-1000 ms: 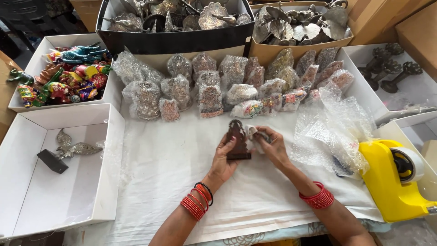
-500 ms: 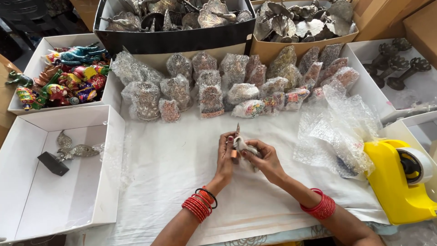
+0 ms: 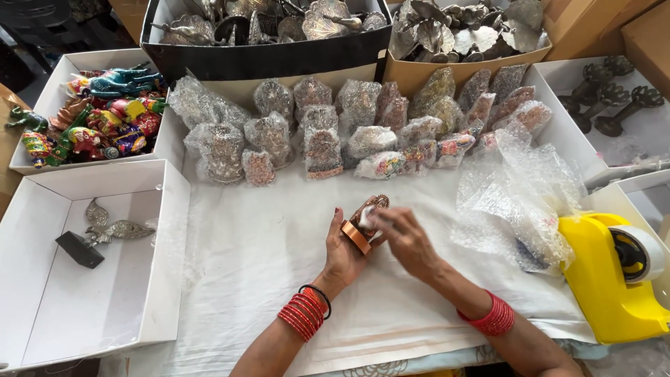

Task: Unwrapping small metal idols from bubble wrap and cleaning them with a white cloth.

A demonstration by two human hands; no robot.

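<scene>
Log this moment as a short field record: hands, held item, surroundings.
left hand: left hand grips the copper figurine from below, tilted
right hand: right hand rests on the figurine's upper side, fingers blurred
work surface: white cloth
behind hands: row of wrapped figurines
right side: loose bubble wrap, yellow tape dispenser
left side: white box with a metal bird piece; painted animal figures in another box
</scene>
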